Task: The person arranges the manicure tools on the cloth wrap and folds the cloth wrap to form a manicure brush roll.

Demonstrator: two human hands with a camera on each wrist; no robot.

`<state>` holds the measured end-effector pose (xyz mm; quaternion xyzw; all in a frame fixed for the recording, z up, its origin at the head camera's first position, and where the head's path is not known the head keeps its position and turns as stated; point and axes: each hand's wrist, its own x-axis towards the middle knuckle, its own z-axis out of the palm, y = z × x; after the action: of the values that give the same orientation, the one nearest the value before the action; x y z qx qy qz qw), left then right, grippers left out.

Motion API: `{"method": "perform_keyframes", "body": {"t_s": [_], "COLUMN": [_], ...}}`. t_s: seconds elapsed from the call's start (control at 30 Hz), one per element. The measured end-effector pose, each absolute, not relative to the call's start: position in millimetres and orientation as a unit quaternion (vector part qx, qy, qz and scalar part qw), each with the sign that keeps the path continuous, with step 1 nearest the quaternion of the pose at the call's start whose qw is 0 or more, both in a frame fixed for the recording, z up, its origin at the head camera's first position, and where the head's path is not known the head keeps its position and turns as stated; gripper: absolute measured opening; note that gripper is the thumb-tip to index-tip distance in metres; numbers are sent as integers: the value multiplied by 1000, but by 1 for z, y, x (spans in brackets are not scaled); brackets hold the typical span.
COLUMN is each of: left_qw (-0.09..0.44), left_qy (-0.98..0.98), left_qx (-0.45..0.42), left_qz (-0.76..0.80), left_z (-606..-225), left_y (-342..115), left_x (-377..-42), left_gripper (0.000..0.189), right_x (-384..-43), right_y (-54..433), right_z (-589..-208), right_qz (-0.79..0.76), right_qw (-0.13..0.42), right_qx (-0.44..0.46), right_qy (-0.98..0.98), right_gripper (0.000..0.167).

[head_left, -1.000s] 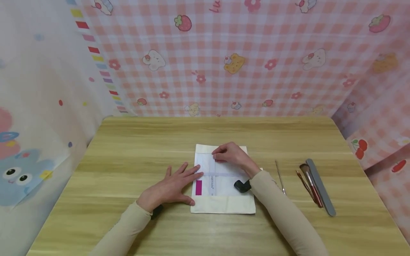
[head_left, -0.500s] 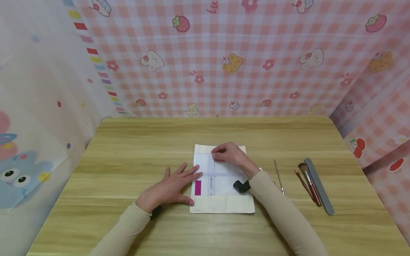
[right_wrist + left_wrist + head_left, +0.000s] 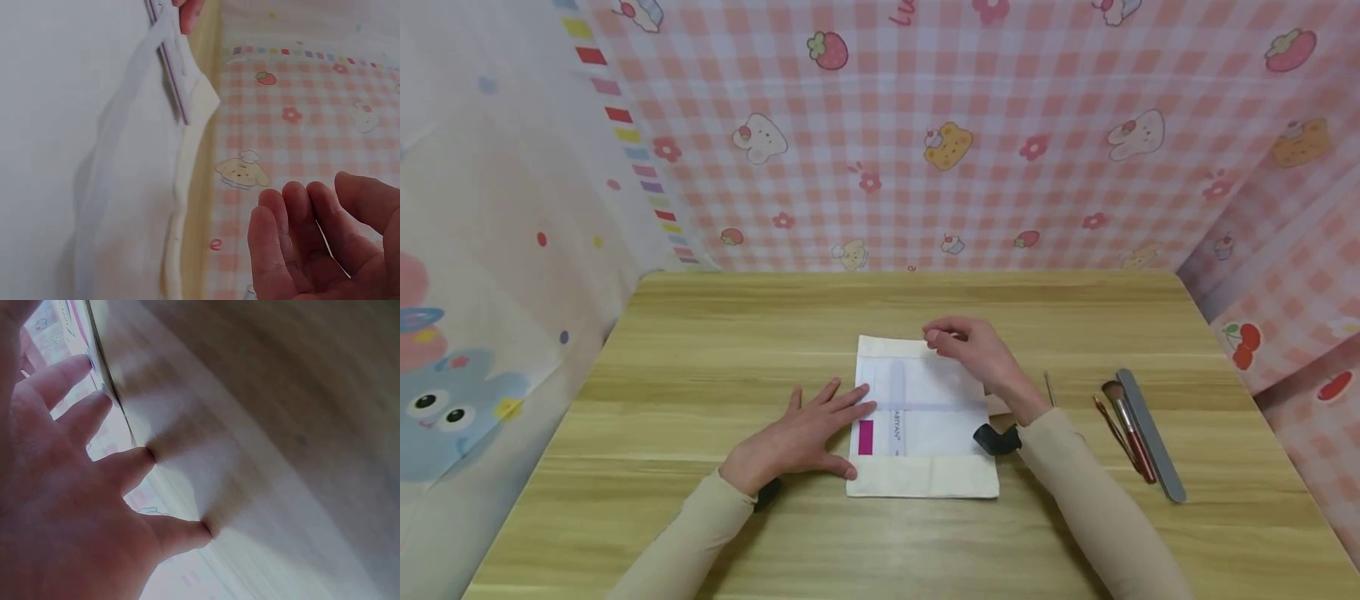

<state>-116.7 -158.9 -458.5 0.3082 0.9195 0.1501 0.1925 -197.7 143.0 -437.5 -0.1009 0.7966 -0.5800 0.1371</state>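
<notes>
A cream fabric brush roll (image 3: 923,477) with a white inside lies flat on the table. A pale flat strip (image 3: 897,380) with dark lettering, perhaps a nail file, runs lengthwise on it, under the band (image 3: 943,407) that crosses the fabric. My left hand (image 3: 797,442) rests at the left edge, fingers spread, two fingertips on the fabric near the magenta patch (image 3: 866,437). My right hand (image 3: 981,354) hovers over the far right corner, holding nothing. In the right wrist view its fingers (image 3: 269,250) are loosely bent, thumb apart, and the strip (image 3: 172,78) shows a purple edge.
Right of the fabric, a thin metal rod (image 3: 1049,389) is partly hidden by my right arm. Farther right lie a slim brush (image 3: 1116,433), a fuller makeup brush (image 3: 1131,437) and a grey nail file (image 3: 1150,435). Patterned cloth (image 3: 887,150) hangs behind the table.
My right hand has let go of the pale strip's far end and moved right and away from me. The strip stays on the fabric. My left hand has not moved.
</notes>
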Motion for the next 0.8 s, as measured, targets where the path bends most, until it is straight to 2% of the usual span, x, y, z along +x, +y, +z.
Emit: {"method": "perform_keyframes", "body": {"t_s": [0.43,0.63,0.8], "left_qw": [177,177,175], "left_qy": [917,915,915], "left_qx": [320,323,323], "left_qz": [158,163,166], "left_z": [-457,-458,-458], "left_y": [-160,-160,-161], "left_x": [-115,-114,-114], "left_gripper": [98,97,97], "right_x": [-170,-156,-145], "right_y": [197,227,253], "right_z": [-404,-391,-388], "right_qz": [-530,-513,-471], "right_qw": [64,50,11], "right_qx": [-116,-97,-83], "right_qy": [837,851,878], "right_gripper": [42,45,45]}}
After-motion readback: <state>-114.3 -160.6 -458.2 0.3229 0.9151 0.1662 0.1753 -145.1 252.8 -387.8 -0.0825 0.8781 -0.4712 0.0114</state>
